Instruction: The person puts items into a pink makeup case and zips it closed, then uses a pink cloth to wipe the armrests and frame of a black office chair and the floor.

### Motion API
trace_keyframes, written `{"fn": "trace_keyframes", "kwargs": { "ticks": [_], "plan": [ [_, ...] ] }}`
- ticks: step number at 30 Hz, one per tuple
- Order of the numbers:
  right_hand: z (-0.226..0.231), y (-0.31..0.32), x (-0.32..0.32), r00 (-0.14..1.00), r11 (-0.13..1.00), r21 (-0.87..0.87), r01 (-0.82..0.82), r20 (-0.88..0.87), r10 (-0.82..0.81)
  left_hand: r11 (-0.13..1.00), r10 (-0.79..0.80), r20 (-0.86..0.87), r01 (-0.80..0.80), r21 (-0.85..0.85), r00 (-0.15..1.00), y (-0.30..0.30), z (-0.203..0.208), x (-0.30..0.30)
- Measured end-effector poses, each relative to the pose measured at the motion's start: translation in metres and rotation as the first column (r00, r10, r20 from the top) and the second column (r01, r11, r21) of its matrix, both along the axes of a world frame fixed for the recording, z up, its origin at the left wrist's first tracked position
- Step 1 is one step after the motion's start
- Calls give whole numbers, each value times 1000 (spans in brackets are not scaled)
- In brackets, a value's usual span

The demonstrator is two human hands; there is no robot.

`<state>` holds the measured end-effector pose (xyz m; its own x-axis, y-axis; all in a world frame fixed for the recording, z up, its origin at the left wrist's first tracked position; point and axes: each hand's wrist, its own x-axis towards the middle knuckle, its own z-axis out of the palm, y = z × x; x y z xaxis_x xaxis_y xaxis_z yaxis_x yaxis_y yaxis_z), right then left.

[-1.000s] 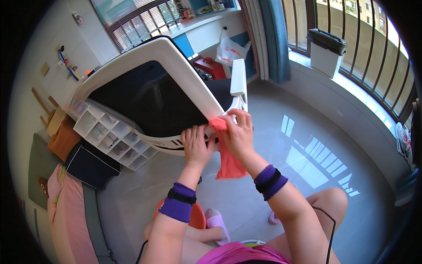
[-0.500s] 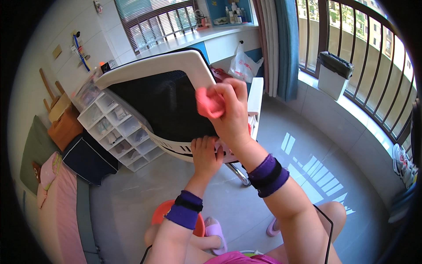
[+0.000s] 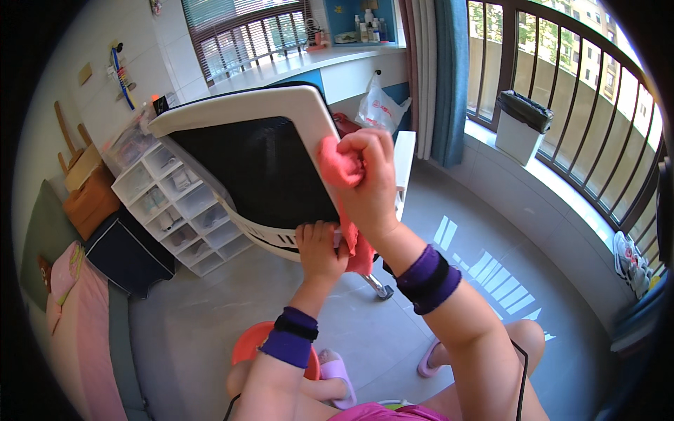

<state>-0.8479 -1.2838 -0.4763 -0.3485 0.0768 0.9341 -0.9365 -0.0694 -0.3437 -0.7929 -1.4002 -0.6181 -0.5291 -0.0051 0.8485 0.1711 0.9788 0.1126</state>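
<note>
So the biggest thing here is the office chair [image 3: 260, 168], tipped over so its white plastic frame and black mesh back face up at the camera, with a caster wheel [image 3: 382, 290] poking out underneath just above the grey tile floor [image 3: 484, 231]. Looks like a bulky, stiff thing that'd want steadying by the rigid frame, not the mesh, which probably gives if you lean on it. Behind it on the left sits a white drawer organiser [image 3: 179, 203], and off right by the railing there's a white bin [image 3: 521, 126] with a black liner. The left hand [image 3: 319, 249] is curled over the lower edge of the frame, fingers bent and gripping it. The right hand [image 3: 365, 179] is balled into a fist around a pink cloth [image 3: 337, 165], pressing it against the frame's right edge, with the rest of the rag hanging down below the fist. Soft, light, floppy thing, so bunching it up in the fist like that seems the sensible way to hold it.
</note>
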Motion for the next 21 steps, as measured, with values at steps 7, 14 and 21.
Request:
{"fn": "trace_keyframes", "kwargs": {
  "ticks": [7,14,21],
  "plan": [
    [-104,27,18,928,980,157,-126,368,60,999,-35,92,37,-17,995,-38,7,25],
    [-66,73,23,867,971,-129,-201,437,237,987,-80,-91,92,131,993,-41,17,53],
    [-82,31,-10,1000,860,510,-17,-14,28,992,-123,37,123,-5,992,12,33,37]
  ]
}}
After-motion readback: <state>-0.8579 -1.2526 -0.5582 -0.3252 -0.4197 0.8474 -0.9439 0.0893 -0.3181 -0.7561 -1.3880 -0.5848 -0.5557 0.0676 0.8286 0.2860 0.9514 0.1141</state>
